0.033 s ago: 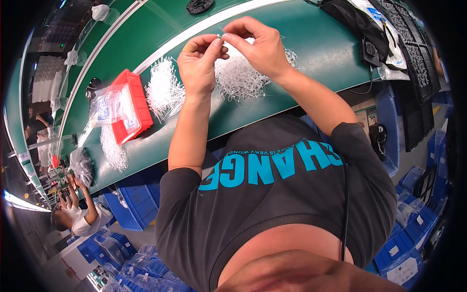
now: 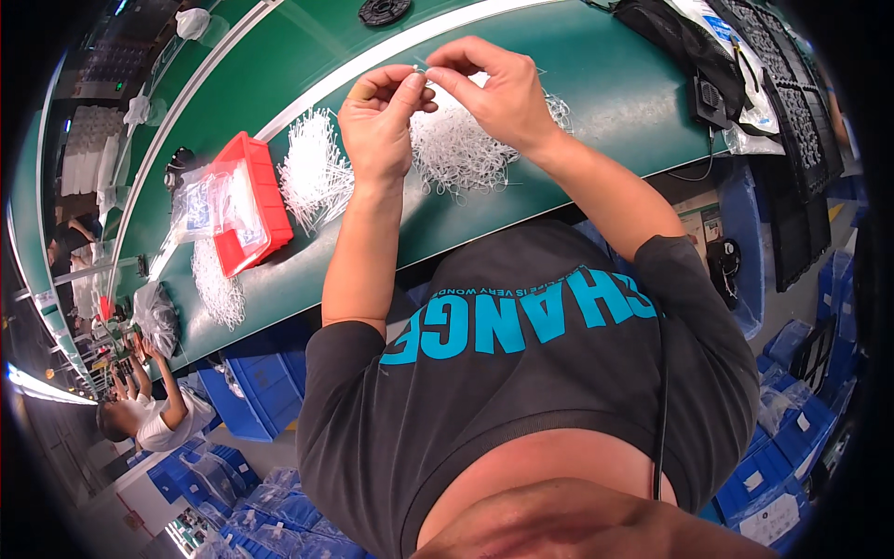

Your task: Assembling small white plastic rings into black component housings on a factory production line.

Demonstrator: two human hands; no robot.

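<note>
My left hand (image 2: pixel 380 126) and my right hand (image 2: pixel 503 98) meet fingertip to fingertip above the green table (image 2: pixel 615 112). Both are closed in a pinch around a small white strand (image 2: pixel 419 69), thin and partly hidden by the fingers. Below and behind my right hand lies a large heap of thin white looped strands (image 2: pixel 461 154). To the left of my left forearm is a second pile of straighter white strands (image 2: pixel 315 172). Whether each hand holds its own strand or both share one, I cannot tell.
A red bin (image 2: pixel 265 200) with clear plastic bags (image 2: pixel 205 205) stands left, beside another white strand pile (image 2: pixel 219 289). A black bag (image 2: pixel 666 37) and a small black device (image 2: pixel 710 101) lie right. Blue crates (image 2: pixel 251 391) sit below. Another person (image 2: pixel 154 419) works at far left.
My right fingers have shifted very slightly at the pinch. Otherwise both hands and the piles look the same.
</note>
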